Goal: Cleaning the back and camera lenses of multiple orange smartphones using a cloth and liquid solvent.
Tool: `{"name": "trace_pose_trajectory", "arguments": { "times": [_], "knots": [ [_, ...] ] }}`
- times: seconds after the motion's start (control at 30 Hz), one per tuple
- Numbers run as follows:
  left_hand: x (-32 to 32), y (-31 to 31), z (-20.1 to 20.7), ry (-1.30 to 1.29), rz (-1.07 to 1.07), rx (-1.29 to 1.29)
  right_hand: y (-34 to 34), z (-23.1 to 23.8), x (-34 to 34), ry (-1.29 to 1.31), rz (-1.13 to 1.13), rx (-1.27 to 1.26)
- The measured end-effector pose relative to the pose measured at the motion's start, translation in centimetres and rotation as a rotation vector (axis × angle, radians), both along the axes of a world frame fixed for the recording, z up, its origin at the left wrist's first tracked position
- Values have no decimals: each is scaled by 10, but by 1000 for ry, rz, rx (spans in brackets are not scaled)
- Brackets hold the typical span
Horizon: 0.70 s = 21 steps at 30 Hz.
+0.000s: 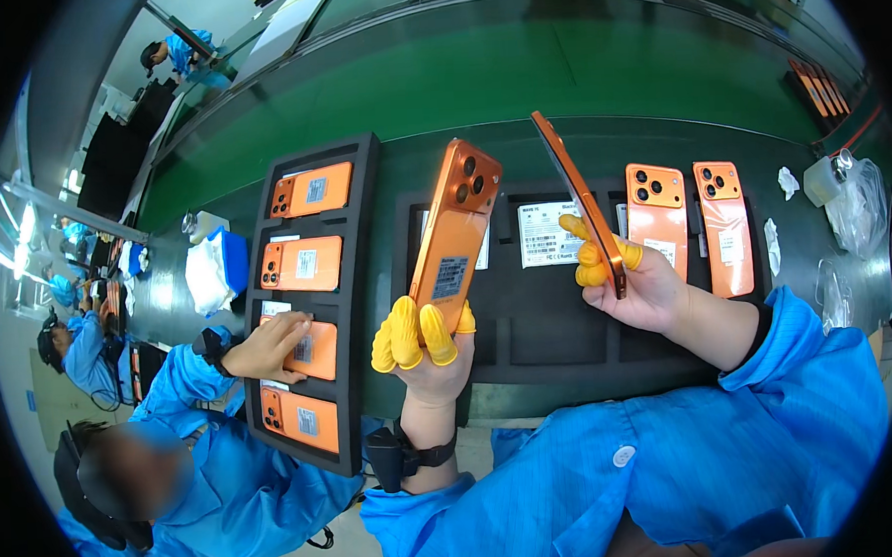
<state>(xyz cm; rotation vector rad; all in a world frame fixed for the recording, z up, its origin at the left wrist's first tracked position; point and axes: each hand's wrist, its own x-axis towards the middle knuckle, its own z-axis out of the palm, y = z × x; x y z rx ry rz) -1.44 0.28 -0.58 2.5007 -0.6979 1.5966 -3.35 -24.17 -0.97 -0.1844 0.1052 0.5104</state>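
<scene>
Yellow finger cots cover the fingertips of both my hands. My left hand point(425, 364) grips an orange smartphone point(454, 233) by its lower end. That phone stands upright, its back with three camera lenses and a label facing me. In my right hand point(635, 280) is a second orange phone point(582, 203), turned edge-on and tilted with its top toward the left. Below both hands lies a black foam tray point(538, 344). Two more orange phones, one point(657, 214) beside my right hand and another point(725, 228) further right, rest in it. A white label card point(552, 236) lies in a tray slot.
Left of me, a co-worker's hand point(270, 348) touches a phone in another foam tray point(365, 197) of orange phones. A blue box with white wipes point(217, 272) stands beyond it. At the right are a clear plastic bag point(856, 206) and several phones in a rack point(818, 91).
</scene>
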Motion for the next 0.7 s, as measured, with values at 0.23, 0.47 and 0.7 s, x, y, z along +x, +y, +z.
{"name": "trace_pose_trajectory", "arguments": {
  "times": [0.23, 0.47, 0.7],
  "knots": [
    [4, -6, 7, 231, 36, -75, 11, 16, 0, -102, -30, -75],
    [25, -24, 12, 977, 130, -468, 23, 6, 7, 2, -124, -821],
    [16, -34, 16, 1032, 266, -229, 21, -19, 8, -278, -12, -1467]
  ]
}}
